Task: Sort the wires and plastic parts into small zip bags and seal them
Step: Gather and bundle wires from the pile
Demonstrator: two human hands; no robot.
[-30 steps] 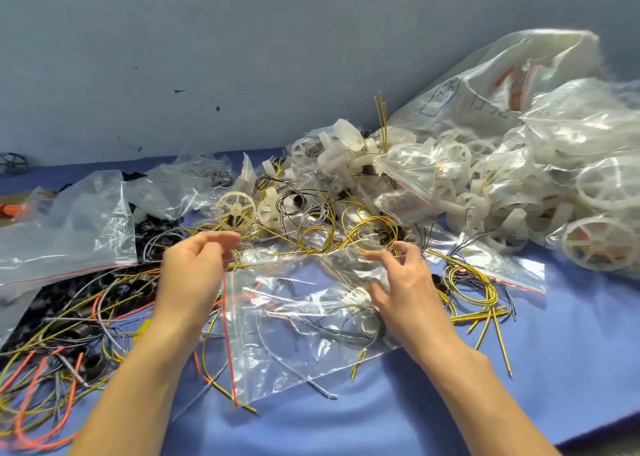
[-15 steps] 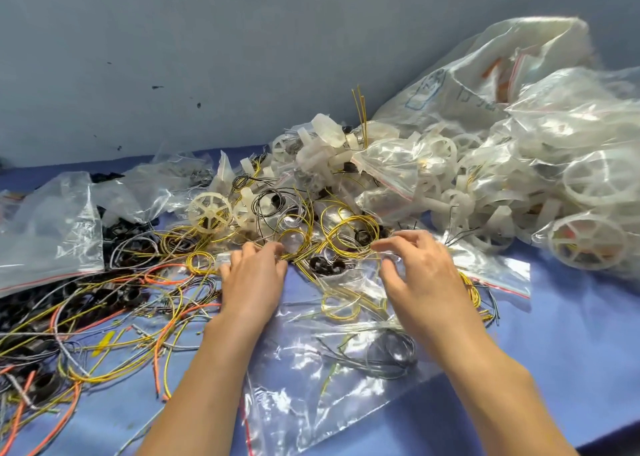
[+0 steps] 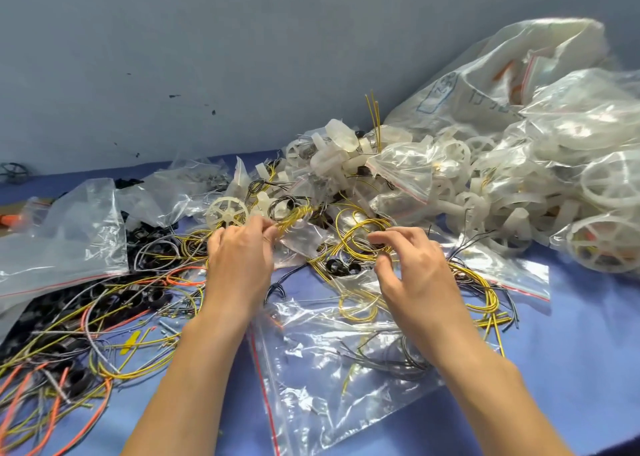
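My left hand [image 3: 239,258] pinches a bundle of yellow wire [image 3: 294,217] at the near edge of the heap. My right hand [image 3: 412,268] hovers over a coil of yellow wires [image 3: 360,237] with its fingers curled; whether it holds any strand is unclear. A clear zip bag with a red strip [image 3: 332,362] lies flat under both forearms, with grey and yellow wires inside. A white plastic wheel [image 3: 227,211] lies just beyond my left hand. White plastic parts [image 3: 341,150] are piled behind.
Bagged white wheels and parts [image 3: 571,178] fill the right side. Loose yellow, orange and grey wires with black rings [image 3: 86,334] spread over the left of the blue table [image 3: 588,351]. An empty clear bag [image 3: 62,237] lies at far left. A grey wall stands behind.
Both hands moved forward off the zip bag into the wire heap. My left hand has taken hold of a yellow wire bundle; the zip bag now lies flat under my forearms.
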